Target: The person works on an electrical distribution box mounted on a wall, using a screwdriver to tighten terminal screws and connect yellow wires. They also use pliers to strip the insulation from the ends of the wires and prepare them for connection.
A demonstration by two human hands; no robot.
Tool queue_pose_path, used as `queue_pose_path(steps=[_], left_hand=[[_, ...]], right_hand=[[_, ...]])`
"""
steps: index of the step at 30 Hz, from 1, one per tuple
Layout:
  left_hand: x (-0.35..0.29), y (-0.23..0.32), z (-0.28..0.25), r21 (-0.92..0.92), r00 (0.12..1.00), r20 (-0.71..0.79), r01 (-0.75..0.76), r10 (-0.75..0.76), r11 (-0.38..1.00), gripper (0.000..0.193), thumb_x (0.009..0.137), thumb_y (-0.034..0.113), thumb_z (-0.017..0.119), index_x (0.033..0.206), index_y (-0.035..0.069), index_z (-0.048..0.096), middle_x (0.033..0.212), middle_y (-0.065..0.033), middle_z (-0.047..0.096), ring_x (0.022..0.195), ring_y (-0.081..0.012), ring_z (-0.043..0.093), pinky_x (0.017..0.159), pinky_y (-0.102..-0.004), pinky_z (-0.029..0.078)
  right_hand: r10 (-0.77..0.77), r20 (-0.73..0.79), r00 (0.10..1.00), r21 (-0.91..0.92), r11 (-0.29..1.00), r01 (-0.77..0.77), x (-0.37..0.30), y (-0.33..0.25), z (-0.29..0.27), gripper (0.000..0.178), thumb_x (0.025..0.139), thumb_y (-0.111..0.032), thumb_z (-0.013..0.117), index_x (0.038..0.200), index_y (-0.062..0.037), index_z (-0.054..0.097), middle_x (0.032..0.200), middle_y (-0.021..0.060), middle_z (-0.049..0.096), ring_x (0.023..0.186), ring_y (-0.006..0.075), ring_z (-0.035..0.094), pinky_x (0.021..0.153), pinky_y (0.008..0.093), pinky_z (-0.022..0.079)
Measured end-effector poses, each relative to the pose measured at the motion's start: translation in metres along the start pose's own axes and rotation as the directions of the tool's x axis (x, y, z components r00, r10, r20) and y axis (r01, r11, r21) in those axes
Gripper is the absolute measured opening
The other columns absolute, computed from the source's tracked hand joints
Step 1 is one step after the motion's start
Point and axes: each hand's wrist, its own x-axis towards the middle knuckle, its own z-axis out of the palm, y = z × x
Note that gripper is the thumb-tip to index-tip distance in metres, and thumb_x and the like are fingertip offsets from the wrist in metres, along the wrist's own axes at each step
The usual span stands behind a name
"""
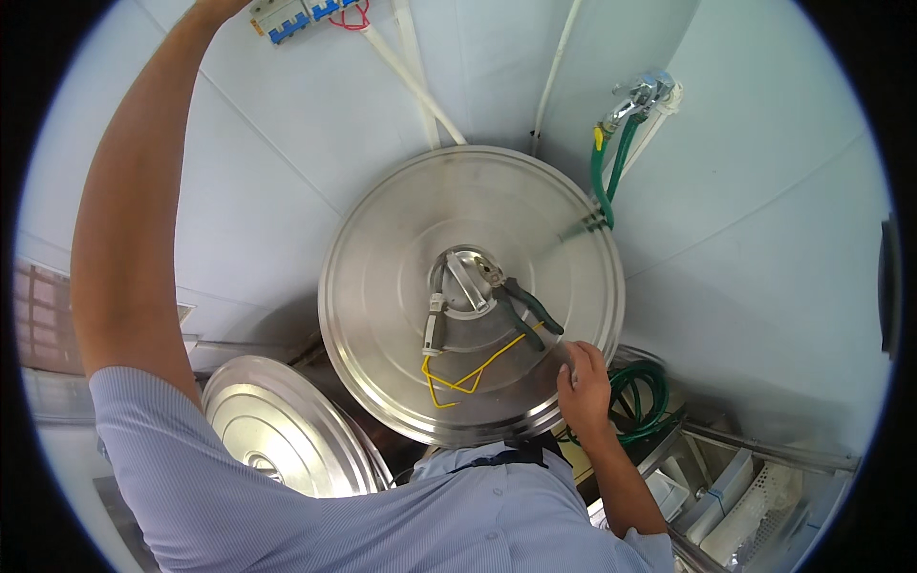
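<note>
My left arm reaches up along the left side, and the bit of my left hand (225, 5) that shows is cut off by the top edge. Beside it on the wall is a row of circuit breakers (304, 19) with blue switches and loose red wires (351, 17). My right hand (585, 390) hovers at the right front rim of a large round metal lid (382, 229), empty, its fingers loosely apart. On that lid lie pliers (527, 310) with dark green handles, a grey-handled tool (436, 325) of unclear kind, and a bent yellow wire (478, 374).
A second metal lid (287, 420) leans at the lower left. On the right wall, a chrome tap (645, 91) feeds a green hose (600, 172); coiled green hose (650, 392) lies below. White conduit (411, 81) climbs the back wall. A metal rack (735, 497) stands lower right.
</note>
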Motion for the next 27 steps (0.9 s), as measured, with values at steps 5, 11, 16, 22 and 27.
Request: queue_pose_path(steps=[5, 11, 16, 22, 27], left_hand=[[0.004, -0.01, 0.006, -0.039, 0.992, -0.023, -0.127, 0.126, 0.991, 0.017, 0.082, 0.011, 0.064, 0.089, -0.001, 0.074, 0.076, -0.0154, 0.072, 0.068, -0.0204, 0.067, 0.066, -0.0355, 0.055], [0.014, -0.011, 0.011, -0.105, 0.973, -0.035, -0.23, 0.227, 0.968, 0.02, 0.093, 0.013, 0.063, 0.105, -0.002, 0.07, 0.087, -0.0145, 0.072, 0.071, -0.0188, 0.068, 0.068, -0.0347, 0.056], [0.006, 0.007, -0.013, -0.161, 0.987, -0.06, -0.158, 0.15, 0.974, 0.019, 0.092, 0.012, 0.064, 0.102, -0.002, 0.071, 0.085, -0.018, 0.072, 0.069, -0.0233, 0.069, 0.069, -0.0359, 0.056], [0.003, 0.007, -0.018, -0.202, 0.996, -0.024, -0.089, 0.086, 0.975, 0.019, 0.092, 0.011, 0.061, 0.101, -0.002, 0.071, 0.086, -0.0179, 0.071, 0.076, -0.0278, 0.067, 0.075, -0.0382, 0.053], [-0.002, -0.001, -0.015, -0.207, 0.995, -0.035, -0.095, 0.09, 0.974, 0.019, 0.092, 0.01, 0.06, 0.1, -0.003, 0.071, 0.084, -0.0184, 0.071, 0.075, -0.0279, 0.067, 0.074, -0.0385, 0.053]], right_hand=[[0.01, 0.096, 0.995, 0.149, 0.988, -0.024, 0.012, -0.023, 0.006, 0.035, 0.087, -0.003, 0.061, 0.122, -0.0029, 0.06, 0.117, 0.0206, 0.06, 0.099, 0.0401, 0.061, 0.085, 0.0433, 0.051], [-0.033, 0.096, 0.995, 0.213, 0.977, 0.012, -0.002, -0.014, 0.013, 0.027, 0.087, -0.003, 0.061, 0.114, -0.003, 0.065, 0.091, 0.0148, 0.059, 0.068, 0.0268, 0.057, 0.063, 0.0382, 0.047], [-0.051, 0.15, 0.987, 0.17, 0.985, 0.025, -0.005, -0.012, 0.009, 0.027, 0.098, -0.015, 0.056, 0.119, -0.0003, 0.064, 0.112, 0.0216, 0.065, 0.104, 0.0404, 0.061, 0.091, 0.0478, 0.05], [-0.093, 0.193, 0.977, 0.205, 0.977, 0.052, -0.001, -0.021, 0.007, 0.027, 0.096, -0.015, 0.056, 0.117, -0.0001, 0.064, 0.112, 0.0203, 0.065, 0.102, 0.0398, 0.062, 0.088, 0.0458, 0.051], [-0.055, 0.22, 0.974, 0.2, 0.98, 0.01, 0.004, -0.034, 0.005, 0.027, 0.095, -0.015, 0.057, 0.117, -0.0009, 0.064, 0.111, 0.02, 0.065, 0.1, 0.0394, 0.063, 0.087, 0.0449, 0.051]])
